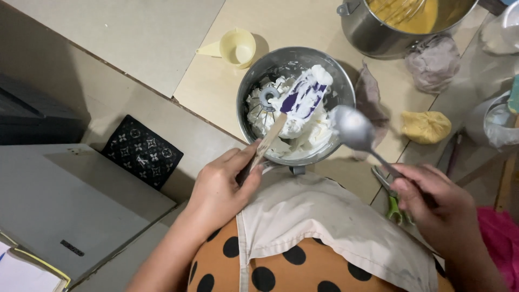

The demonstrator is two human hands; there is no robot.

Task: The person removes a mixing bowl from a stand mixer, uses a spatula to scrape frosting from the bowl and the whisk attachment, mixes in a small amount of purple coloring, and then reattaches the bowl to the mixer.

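At the far left we see a grey flat box (pixel 70 200) with a dark patterned pouch (pixel 142 151) just beside its upper right corner, both lying on the floor (pixel 108 92). Moving right, our left hand (pixel 221 186) is closed around the handle of a purple spatula (pixel 300 100), whose blade is coated in white cream and rests inside the steel mixing bowl (pixel 254 81). The bowl sits on the floor in front of us, partly filled with white cream, with a whisk attachment (pixel 266 100) lying in it to the left of the spatula blade. Beyond the bowl, near its upper left rim, a pale yellow funnel (pixel 236 47) stands on the floor. A white apron (pixel 324 221) covers our lap below the bowl. Further right, our right hand (pixel 440 208) grips the handle of a metal spoon (pixel 350 127), its scoop held just over the bowl's right rim. Green-handled scissors (pixel 394 208) lie just beside that hand. At the upper right, a second steel bowl (pixel 373 32) holds yellow batter, with a grey cloth (pixel 432 62) and a yellow cloth (pixel 425 126) near it.
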